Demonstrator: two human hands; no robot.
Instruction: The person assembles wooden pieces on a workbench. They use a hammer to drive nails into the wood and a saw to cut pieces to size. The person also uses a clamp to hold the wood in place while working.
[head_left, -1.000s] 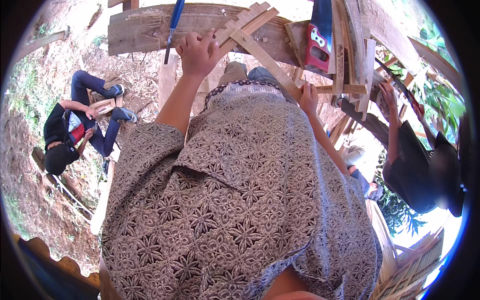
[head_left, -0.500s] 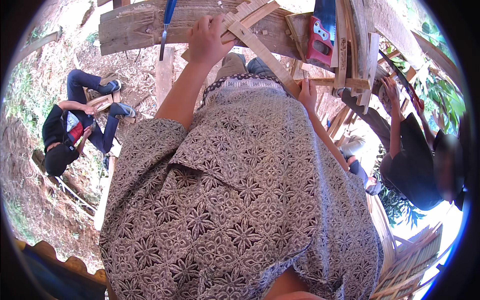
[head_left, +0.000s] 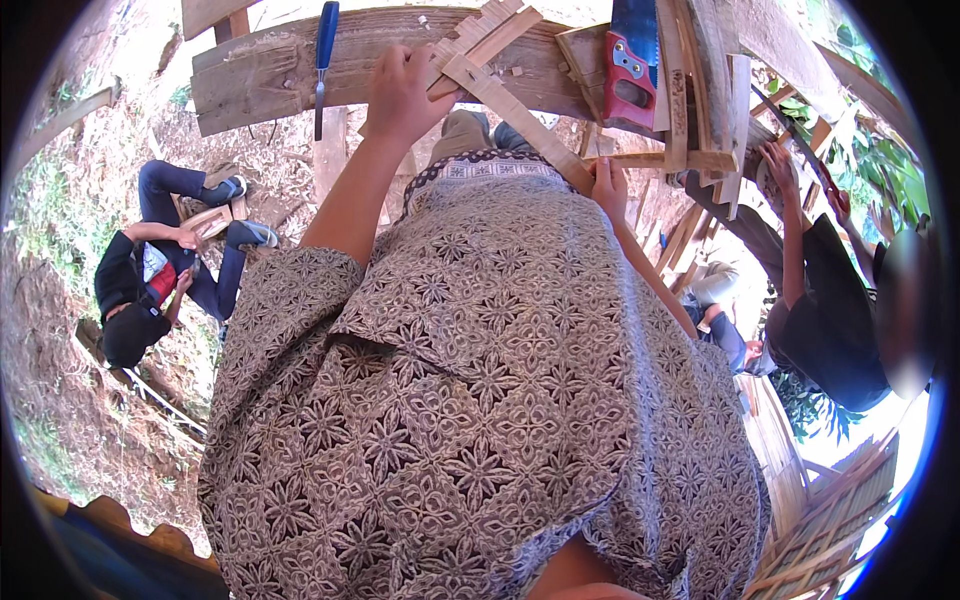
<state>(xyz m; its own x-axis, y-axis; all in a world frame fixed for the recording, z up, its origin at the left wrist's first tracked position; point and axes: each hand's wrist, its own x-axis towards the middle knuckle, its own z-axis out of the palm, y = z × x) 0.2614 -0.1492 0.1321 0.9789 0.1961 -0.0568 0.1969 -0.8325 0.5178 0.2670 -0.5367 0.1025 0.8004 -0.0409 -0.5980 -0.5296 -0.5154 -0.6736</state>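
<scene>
My left hand [head_left: 402, 98] is closed around a notched wooden strip [head_left: 470, 45] over the thick plank. Another narrow piece lies against it. A longer flat wooden strip [head_left: 520, 118] runs slantwise from there down to my right hand [head_left: 608, 186]. My right fingers are closed at its lower end, near my lap; a thin upright sliver shows above them, too small to name. A chisel with a blue handle [head_left: 327, 38] rests on the plank at the left. A handsaw with a red handle [head_left: 630, 88] lies at the right.
The thick wooden plank [head_left: 260, 75] spans the far side before me. Several upright wooden slats [head_left: 690, 90] crowd its right end. A person [head_left: 160, 260] sits at the left; another person in dark clothes [head_left: 825, 310] is at the right, beside a second saw [head_left: 800, 135].
The view has shifted slightly, so the plank and tools appear a little to the left. My hands keep their hold on the wooden strips with little movement.
</scene>
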